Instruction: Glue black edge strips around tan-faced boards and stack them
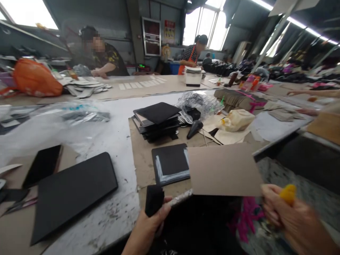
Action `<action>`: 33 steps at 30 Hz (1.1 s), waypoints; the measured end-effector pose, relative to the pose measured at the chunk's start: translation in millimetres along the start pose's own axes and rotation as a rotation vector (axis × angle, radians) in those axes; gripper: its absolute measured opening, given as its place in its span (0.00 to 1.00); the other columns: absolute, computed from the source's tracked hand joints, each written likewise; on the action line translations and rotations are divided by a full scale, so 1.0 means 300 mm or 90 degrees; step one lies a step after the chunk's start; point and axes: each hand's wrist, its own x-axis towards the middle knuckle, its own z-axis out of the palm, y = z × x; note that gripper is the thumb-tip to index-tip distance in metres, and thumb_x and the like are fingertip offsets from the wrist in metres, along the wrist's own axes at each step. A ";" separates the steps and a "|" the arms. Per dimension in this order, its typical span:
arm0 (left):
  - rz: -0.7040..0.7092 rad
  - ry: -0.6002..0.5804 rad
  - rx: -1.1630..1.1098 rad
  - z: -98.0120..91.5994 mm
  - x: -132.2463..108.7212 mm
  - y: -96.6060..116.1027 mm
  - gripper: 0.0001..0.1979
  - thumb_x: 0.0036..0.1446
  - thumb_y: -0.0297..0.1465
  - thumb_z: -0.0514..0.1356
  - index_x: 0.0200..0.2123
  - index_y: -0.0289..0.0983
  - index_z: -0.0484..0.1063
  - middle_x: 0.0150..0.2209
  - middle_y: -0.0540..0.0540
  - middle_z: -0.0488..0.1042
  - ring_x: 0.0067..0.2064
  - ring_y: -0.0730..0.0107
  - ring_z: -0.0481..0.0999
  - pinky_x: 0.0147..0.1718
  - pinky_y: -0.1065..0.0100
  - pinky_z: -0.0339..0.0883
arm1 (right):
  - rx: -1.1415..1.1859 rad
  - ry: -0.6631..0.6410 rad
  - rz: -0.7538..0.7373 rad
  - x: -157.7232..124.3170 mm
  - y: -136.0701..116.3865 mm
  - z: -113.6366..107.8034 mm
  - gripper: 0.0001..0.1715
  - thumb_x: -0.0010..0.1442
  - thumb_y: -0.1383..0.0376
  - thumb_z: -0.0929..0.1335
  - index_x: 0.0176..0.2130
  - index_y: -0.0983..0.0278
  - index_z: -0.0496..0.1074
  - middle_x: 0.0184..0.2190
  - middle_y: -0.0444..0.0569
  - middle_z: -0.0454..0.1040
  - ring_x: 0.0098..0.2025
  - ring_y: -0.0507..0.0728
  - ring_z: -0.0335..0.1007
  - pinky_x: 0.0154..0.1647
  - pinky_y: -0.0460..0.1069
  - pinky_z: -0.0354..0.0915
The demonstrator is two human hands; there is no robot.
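My left hand (154, 219) is closed around a small black piece (154, 200) that looks folded, near the table's front edge. In my right hand (289, 212), at the right, is the corner of a flat grey-brown cardboard sheet (225, 170). The same hand also has a yellow object (288, 194) poking up from the fist, its lower part hidden. Behind the sheet's left edge lies a black panel (171, 159) with white, glue-like streaks along its edges. A stack of black panels (159, 117) stands just beyond it.
To the left lie a large black panel (77, 191) and a phone (44, 164). A yellowish jug (237, 120), a black cone-shaped object (195, 129) and a crumpled plastic bag (202, 102) sit beyond the sheet. Across the table are two people and an orange bag (37, 78).
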 end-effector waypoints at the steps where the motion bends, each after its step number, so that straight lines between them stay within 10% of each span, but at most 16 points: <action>1: 0.003 -0.003 -0.026 -0.019 0.002 0.004 0.37 0.38 0.53 0.64 0.45 0.31 0.69 0.11 0.59 0.53 0.15 0.80 0.48 0.17 0.73 0.40 | 0.042 -0.046 0.018 -0.026 -0.021 0.089 0.29 0.39 0.40 0.68 0.24 0.59 0.57 0.13 0.37 0.52 0.14 0.48 0.47 0.12 0.44 0.47; 8: -0.017 0.170 -0.085 -0.145 0.007 0.058 0.24 0.34 0.47 0.68 0.24 0.35 0.64 0.15 0.56 0.57 0.17 0.80 0.54 0.17 0.74 0.47 | -0.015 -0.311 0.018 -0.057 -0.027 0.402 0.26 0.49 0.43 0.64 0.26 0.62 0.58 0.13 0.35 0.51 0.14 0.45 0.44 0.13 0.42 0.44; 18: 0.081 0.117 0.238 -0.162 0.222 0.221 0.17 0.43 0.40 0.59 0.16 0.38 0.56 0.13 0.55 0.55 0.17 0.79 0.53 0.16 0.72 0.47 | -0.319 -0.358 -0.092 0.189 -0.176 0.472 0.20 0.52 0.51 0.64 0.23 0.64 0.61 0.16 0.40 0.60 0.17 0.47 0.52 0.19 0.44 0.49; 33: 0.033 0.082 0.553 -0.124 0.353 0.196 0.10 0.47 0.35 0.61 0.20 0.36 0.71 0.18 0.48 0.67 0.24 0.65 0.67 0.21 0.68 0.52 | -0.680 -0.363 -0.165 0.336 -0.043 0.475 0.20 0.57 0.53 0.61 0.35 0.67 0.71 0.30 0.54 0.74 0.34 0.60 0.70 0.34 0.49 0.60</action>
